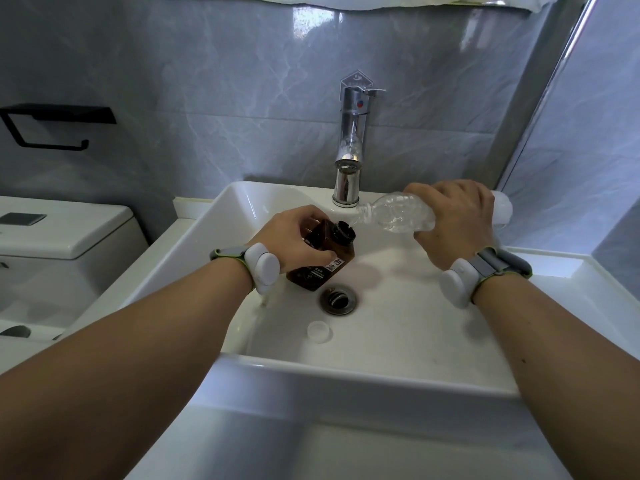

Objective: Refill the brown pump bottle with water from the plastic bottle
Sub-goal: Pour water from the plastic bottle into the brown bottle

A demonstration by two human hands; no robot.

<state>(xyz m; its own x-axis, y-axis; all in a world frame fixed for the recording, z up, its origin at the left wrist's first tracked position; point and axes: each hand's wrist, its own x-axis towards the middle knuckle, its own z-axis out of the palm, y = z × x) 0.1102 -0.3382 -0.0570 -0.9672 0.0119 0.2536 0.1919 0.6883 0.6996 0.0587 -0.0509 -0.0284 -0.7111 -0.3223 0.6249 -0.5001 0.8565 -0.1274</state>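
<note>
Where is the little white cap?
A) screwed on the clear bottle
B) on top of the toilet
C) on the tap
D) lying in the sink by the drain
D: the white cap lies loose on the floor of the sink, just in front of the drain.

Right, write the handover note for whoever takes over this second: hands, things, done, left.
Left hand grips the brown bottle, tilted, neck open, over the sink.
Right hand grips the plastic bottle, tipped almost flat, mouth at the brown bottle's neck.
White cap lies in the sink by the drain.
Done: both bottles open, pouring seems begun.
To do: finish filling; level not visible; pump not in view.
</note>
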